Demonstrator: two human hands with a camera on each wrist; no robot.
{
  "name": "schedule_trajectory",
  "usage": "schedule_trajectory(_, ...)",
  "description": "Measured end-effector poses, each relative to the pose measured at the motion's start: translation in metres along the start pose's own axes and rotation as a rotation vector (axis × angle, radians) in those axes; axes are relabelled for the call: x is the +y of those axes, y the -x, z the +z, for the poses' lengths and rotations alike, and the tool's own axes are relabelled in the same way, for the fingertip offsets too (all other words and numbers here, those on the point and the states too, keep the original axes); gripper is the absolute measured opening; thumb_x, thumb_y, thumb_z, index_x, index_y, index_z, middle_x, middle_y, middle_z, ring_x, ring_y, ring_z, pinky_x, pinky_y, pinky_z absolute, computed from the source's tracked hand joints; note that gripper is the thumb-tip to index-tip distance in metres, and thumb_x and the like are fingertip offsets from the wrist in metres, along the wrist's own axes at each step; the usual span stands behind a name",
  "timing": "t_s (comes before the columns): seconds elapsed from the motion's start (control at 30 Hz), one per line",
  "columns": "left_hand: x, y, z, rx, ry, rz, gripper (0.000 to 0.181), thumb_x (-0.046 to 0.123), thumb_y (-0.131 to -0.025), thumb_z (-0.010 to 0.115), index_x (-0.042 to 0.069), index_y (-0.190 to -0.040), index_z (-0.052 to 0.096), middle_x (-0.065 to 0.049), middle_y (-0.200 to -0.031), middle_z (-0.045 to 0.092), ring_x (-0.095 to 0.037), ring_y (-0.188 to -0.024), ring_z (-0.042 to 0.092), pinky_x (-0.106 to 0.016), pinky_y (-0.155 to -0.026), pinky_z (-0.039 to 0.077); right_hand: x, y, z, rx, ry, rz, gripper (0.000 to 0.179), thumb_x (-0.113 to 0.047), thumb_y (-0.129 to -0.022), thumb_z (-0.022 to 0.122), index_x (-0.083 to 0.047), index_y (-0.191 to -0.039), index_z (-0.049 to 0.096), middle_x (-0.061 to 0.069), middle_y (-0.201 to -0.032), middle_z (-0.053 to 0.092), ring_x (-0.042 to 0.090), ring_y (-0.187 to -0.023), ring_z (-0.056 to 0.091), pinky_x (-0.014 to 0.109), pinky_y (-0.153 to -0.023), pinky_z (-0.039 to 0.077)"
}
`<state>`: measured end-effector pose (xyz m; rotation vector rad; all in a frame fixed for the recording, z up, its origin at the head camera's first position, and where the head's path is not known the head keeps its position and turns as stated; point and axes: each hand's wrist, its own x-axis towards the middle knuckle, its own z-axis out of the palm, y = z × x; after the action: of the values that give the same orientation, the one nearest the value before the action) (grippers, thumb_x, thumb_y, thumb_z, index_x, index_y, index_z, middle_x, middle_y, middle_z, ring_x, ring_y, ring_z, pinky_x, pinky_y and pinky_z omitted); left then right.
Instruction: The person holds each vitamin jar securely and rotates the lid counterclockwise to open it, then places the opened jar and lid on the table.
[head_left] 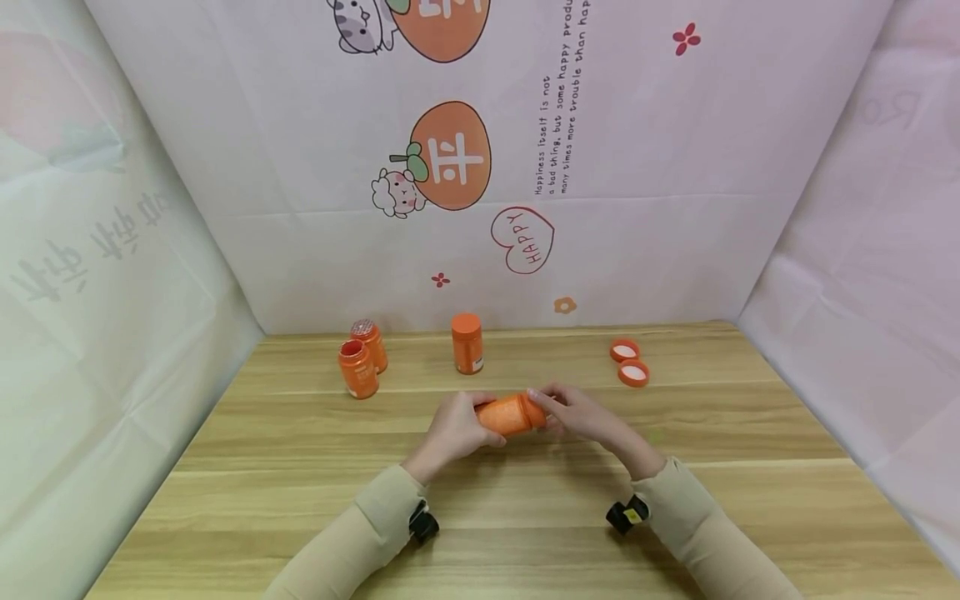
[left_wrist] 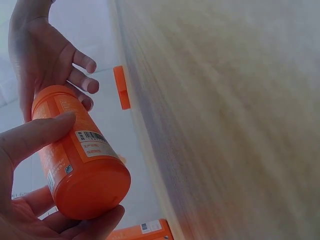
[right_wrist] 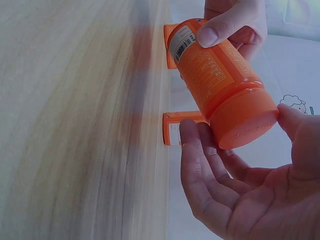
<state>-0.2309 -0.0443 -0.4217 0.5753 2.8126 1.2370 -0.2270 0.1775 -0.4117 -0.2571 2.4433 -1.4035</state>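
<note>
An orange plastic bottle [head_left: 504,415] is held tilted above the wooden table, its lid end toward the right. My left hand [head_left: 454,427] grips the bottle's body near its base, with the thumb across the label side in the left wrist view. The round orange lid [right_wrist: 245,119] sits on the bottle's mouth. At that lid is my right hand [head_left: 587,413], thumb on one edge and bent fingers on the other. Whether the lid is screwed tight I cannot tell.
Two lidless orange bottles, one nearer [head_left: 360,375] and one behind [head_left: 375,346], stand at the back left. A lidded orange bottle [head_left: 468,350] stands at the back middle. Two loose lids, one [head_left: 624,351] and another [head_left: 633,374], lie at the back right. White printed cloth [head_left: 637,250] encloses the table [head_left: 525,533].
</note>
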Motion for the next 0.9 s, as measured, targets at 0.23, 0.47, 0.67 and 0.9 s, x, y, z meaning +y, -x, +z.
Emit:
schedule_trajectory(0.23, -0.0003, 0.0005, 0.0003, 0.002, 0.001, 0.011, 0.057, 0.014, -0.057, 0.089, 0.008, -0.110, 0.070, -0.004, -0.102, 0.070, -0.016, -0.083, 0.057, -0.035, -0.076, 0.046, -0.0017, 0.0010, -0.0010, -0.028, -0.035, -0.009, 0.057, -0.050, -0.093, 0.051, -0.002, -0.125, 0.052, 0.014, -0.106, 0.062, 0.032, -0.095, 0.064, 0.047, -0.080, 0.053)
schedule_trajectory(0.47, -0.0012, 0.0007, 0.0000, -0.008, 0.009, 0.005, 0.057, 0.014, -0.057, 0.089, 0.008, -0.110, 0.070, -0.003, -0.103, 0.070, -0.016, -0.084, 0.057, -0.036, -0.077, 0.046, -0.0009, 0.0037, -0.0034, -0.061, -0.045, -0.061, 0.056, -0.041, -0.094, 0.055, -0.001, -0.132, 0.046, 0.021, -0.123, 0.053, 0.023, -0.098, 0.061, 0.047, -0.085, 0.052)
schedule_trajectory(0.67, -0.0017, 0.0008, 0.0005, -0.009, 0.011, 0.003, 0.055, 0.014, -0.056, 0.089, 0.009, -0.108, 0.071, -0.002, -0.101, 0.070, -0.016, -0.083, 0.056, -0.036, -0.077, 0.046, 0.0027, 0.0056, -0.0053, -0.100, -0.042, -0.125, 0.051, -0.036, -0.094, 0.058, -0.006, -0.134, 0.046, 0.022, -0.131, 0.048, 0.027, -0.108, 0.058, 0.048, -0.087, 0.051)
schedule_trajectory(0.9, -0.0017, 0.0008, 0.0012, -0.010, 0.006, 0.007, 0.054, 0.014, -0.055, 0.089, 0.010, -0.106, 0.071, -0.001, -0.099, 0.070, -0.015, -0.082, 0.056, -0.035, -0.076, 0.045, 0.0013, 0.0084, -0.0075, -0.102, -0.008, -0.204, 0.049, -0.030, -0.091, 0.063, -0.008, -0.132, 0.049, 0.019, -0.130, 0.051, 0.030, -0.109, 0.058, 0.045, -0.087, 0.051)
